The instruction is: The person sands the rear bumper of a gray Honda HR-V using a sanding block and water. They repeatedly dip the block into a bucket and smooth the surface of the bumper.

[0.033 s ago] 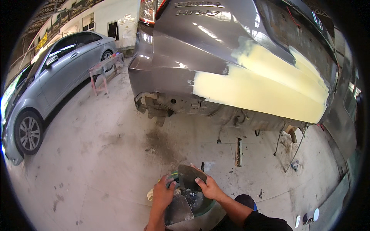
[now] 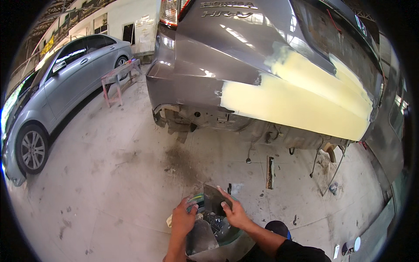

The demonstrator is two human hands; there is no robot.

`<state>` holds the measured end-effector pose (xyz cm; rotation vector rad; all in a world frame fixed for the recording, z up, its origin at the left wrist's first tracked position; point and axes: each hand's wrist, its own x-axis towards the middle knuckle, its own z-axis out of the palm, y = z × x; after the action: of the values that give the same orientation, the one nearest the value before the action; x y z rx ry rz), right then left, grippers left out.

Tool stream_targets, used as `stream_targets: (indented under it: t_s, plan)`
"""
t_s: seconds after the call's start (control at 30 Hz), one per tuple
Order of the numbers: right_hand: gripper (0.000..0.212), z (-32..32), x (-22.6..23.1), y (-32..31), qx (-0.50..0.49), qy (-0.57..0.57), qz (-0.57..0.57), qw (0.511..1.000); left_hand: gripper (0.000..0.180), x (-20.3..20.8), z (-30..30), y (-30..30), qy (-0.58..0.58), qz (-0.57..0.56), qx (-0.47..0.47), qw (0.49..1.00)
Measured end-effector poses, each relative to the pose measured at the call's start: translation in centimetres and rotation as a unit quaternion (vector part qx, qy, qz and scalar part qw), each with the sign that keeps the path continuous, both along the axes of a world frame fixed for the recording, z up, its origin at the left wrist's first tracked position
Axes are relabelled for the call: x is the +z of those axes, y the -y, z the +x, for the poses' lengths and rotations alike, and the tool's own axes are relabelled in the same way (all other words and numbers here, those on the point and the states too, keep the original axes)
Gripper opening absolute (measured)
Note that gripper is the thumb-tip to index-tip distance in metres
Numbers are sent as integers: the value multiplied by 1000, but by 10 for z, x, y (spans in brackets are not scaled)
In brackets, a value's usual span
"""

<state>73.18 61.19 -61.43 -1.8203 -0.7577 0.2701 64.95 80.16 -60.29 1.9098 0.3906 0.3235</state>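
Note:
My right hand grips a dark flat sheet that looks like sandpaper, with the thumb on its near face and the fingers behind. Just left of it, my left hand is closed, thumb toward fingers. Whatever it pinches is hard to make out; a green and yellow edge shows by its fingertips. Below both hands sits a dark green basin with dark and whitish things in it. A grey flat piece lies against the basin's left side, below my left hand.
Ahead stands a grey car with pale yellow filler across its rear panel and its underside exposed. A silver car is parked at left beside a worn trestle. A metal rod leans at right; a small can lies lower right.
The dark sheet in my right hand has turned and now looks narrower and more upright. My left hand has barely moved.

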Motion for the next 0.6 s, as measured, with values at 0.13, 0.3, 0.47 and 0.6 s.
stream_targets:
  t_s: [0.13, 0.3, 0.47, 0.6]
  plan:
    - [61, 3, -50, -13, 88, 2, -186, 979, 36, 2, -1, -11, -13, -26, -19, 999]
    - [68, 2, -20, -34, -1, 196, -66, 978, 35, -9, 3, -21, 16, -15, 5, 1000]
    - [73, 34, 65, -39, -24, 83, -117, 989, 31, -13, 6, -37, 31, -38, 31, 998]
    - [65, 42, 15, -37, -10, 178, -32, 983, 29, 2, 17, -36, 46, -96, 31, 994]
